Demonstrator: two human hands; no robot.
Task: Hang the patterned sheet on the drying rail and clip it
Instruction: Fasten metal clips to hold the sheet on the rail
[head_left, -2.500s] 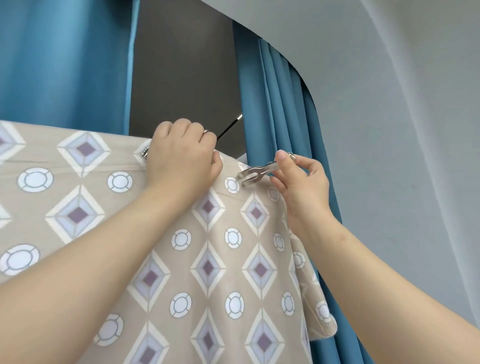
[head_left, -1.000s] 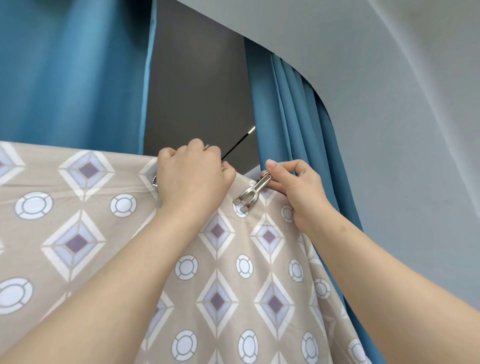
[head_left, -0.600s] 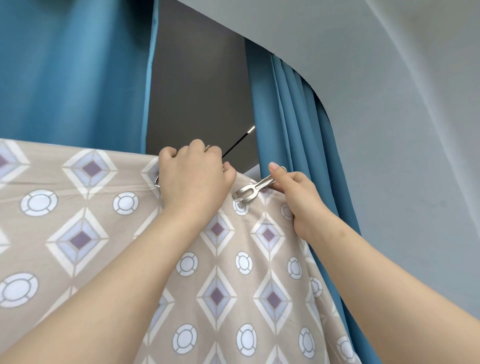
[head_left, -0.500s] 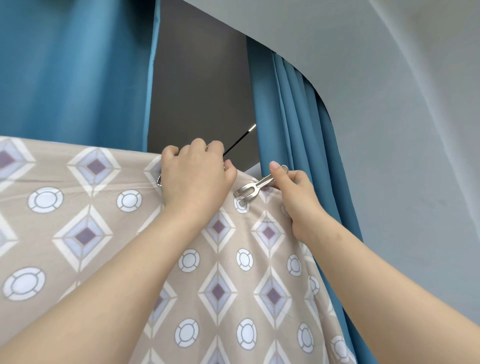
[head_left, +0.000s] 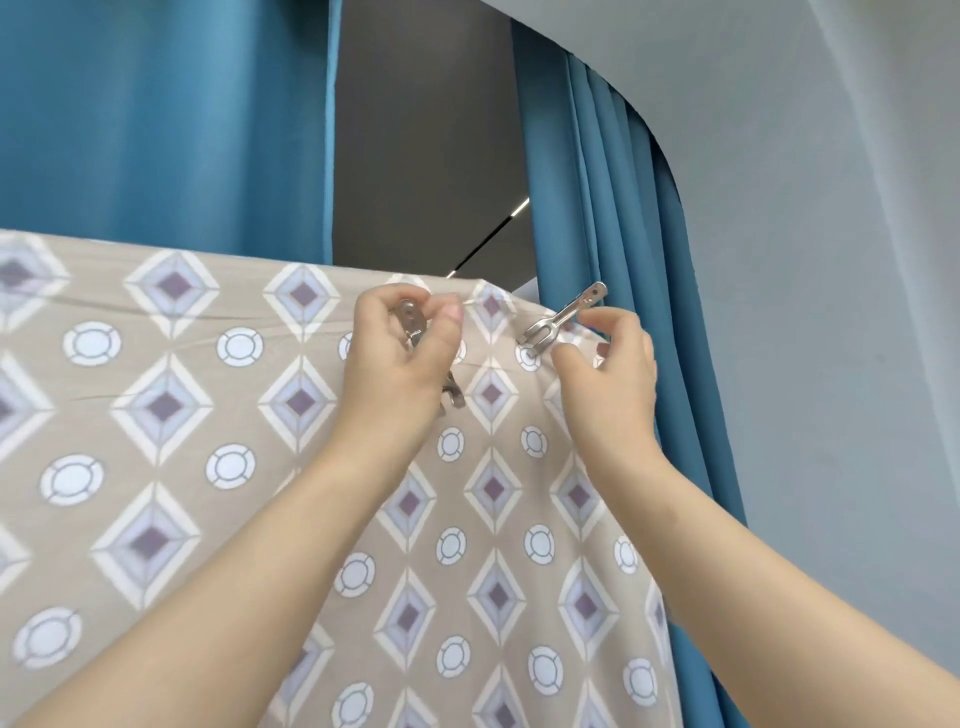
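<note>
- The drying rail lies hidden under the top fold of the patterned sheet, and your forearms cover part of the cloth.
- Your left hand curls round the spare clips, which are mostly concealed.
- Your right hand curls beside the clip at the sheet's right corner; I cannot tell whether it is gripping.
- The sheet is beige with diamonds and rings, and hangs draped before the blue curtains.

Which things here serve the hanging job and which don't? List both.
Job: patterned sheet; metal clip at its top edge; spare clips in left hand; right hand.
Not the job: blue curtains; grey wall.
</note>
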